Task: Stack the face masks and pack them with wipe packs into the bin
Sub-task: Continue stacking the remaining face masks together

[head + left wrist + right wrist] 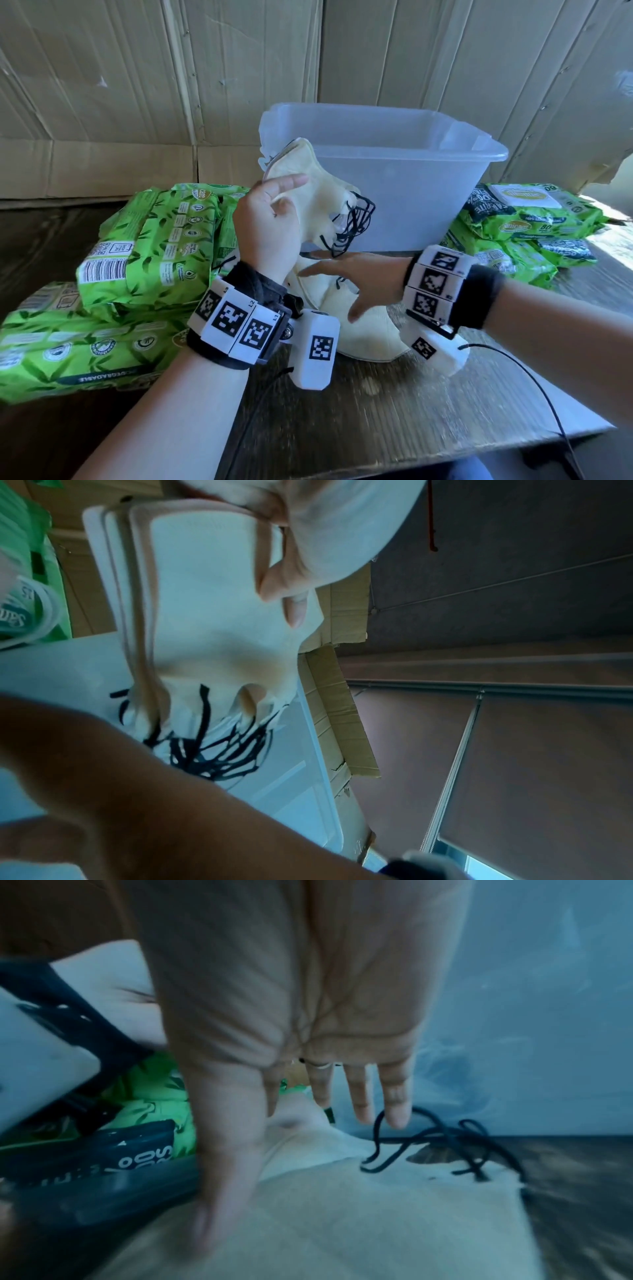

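My left hand (270, 219) holds up a stack of cream face masks (318, 192) with black ear loops, in front of the clear bin (394, 171). In the left wrist view the thumb (291, 569) pinches the stack of masks (205, 601), and the loops dangle below. My right hand (346, 277) is lower, fingers straight and spread, over more cream masks (363, 332) lying on the table. The right wrist view shows the right hand (308, 1042) above a flat mask (342, 1218), its black loops (445, 1139) near the fingertips. Whether the thumb touches the mask is unclear.
Green wipe packs (147, 246) are piled at the left, and more wipe packs (524, 219) lie to the right of the bin. Cardboard sheets (137, 85) wall off the back. A black cable (534, 383) trails from the right wrist over the wooden table (411, 411).
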A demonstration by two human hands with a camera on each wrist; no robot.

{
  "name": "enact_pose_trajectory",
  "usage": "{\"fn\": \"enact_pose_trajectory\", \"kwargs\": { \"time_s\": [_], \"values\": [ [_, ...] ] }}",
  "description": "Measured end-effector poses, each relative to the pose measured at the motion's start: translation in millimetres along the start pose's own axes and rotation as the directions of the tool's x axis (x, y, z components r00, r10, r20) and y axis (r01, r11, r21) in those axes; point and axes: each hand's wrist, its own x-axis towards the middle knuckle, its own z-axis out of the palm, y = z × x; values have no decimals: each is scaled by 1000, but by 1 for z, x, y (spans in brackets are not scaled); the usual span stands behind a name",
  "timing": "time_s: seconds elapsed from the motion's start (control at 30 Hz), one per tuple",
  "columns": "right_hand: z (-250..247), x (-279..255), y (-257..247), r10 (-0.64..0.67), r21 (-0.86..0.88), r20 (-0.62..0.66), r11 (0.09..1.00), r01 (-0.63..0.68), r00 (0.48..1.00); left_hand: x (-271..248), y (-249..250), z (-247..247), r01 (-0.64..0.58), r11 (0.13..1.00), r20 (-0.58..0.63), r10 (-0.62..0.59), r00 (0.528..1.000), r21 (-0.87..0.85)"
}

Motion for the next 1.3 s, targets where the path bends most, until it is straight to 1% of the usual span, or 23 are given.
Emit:
{"fn": "enact_pose_trajectory", "kwargs": {
  "time_s": [0.07, 0.2, 0.33, 0.43, 0.53, 0.6, 0.67, 0.73, 0.77, 0.83, 0.9, 0.97, 1.03, 1.1, 1.17, 1.2, 1.3],
  "values": [
    [0, 17, -1, -17, -26, 72, 1000, 18, 997, 0, 0, 0, -1, 1000, -12, 1, 1000, 10],
    [0, 37, -1, 37, -50, 127, 998, -31, 991, 1, -2, 1, -20, 999, -35, 21, 999, 38],
    [-6, 37, -1, 79, -19, 88, 997, -78, 993, 3, -3, 0, -42, 999, -38, 43, 998, 17],
    [0, 34, 2, 68, 5, 12, 998, -68, 998, 3, -6, 0, -61, 998, -36, 61, 997, 12],
    [2, 19, 9, 32, 173, -55, 985, -22, 998, 1, -8, 3, -66, 998, -31, 67, 997, 18],
    [-6, -4, 14, 37, 335, -103, 942, 0, 994, 0, -8, 5, -52, 998, -2, 52, 999, 23],
    [-20, -33, 17, 44, 471, -174, 881, 44, 984, -2, -6, 7, -55, 998, 45, 54, 998, 31],
    [-34, -58, 19, 60, 602, -282, 788, 128, 958, -5, -6, 9, -56, 998, 105, 55, 993, -1],
    [-40, -66, 20, 79, 654, -355, 733, 187, 932, -5, -7, 10, -51, 998, 150, 55, 987, -32],
    [-47, -75, 24, 151, 699, -501, 652, 295, 852, -7, -9, 12, -45, 991, 254, 77, 964, -127],
    [-49, -76, 23, 217, 706, -581, 614, 353, 785, -9, -7, 13, -20, 979, 386, 98, 917, -201],
    [-46, -73, 19, 255, 706, -605, 610, 360, 754, -14, -1, 13, 27, 976, 480, 83, 873, -217],
    [-40, -68, 13, 273, 682, -616, 655, 327, 739, -18, 2, 14, 42, 978, 496, 66, 866, -203],
    [-35, -65, 10, 296, 662, -636, 684, 307, 712, -18, 0, 15, 31, 982, 467, 60, 882, -186],
    [-33, -62, 7, 326, 676, -653, 658, 331, 684, -15, -2, 16, 51, 980, 430, 37, 902, -192],
    [-33, -61, 7, 340, 689, -650, 640, 339, 680, -14, -3, 16, 52, 980, 414, 34, 910, -194],
    [-31, -61, 8, 367, 721, -623, 612, 325, 691, -11, -7, 16, 61, 979, 392, 21, 920, -195]
  ]
}}
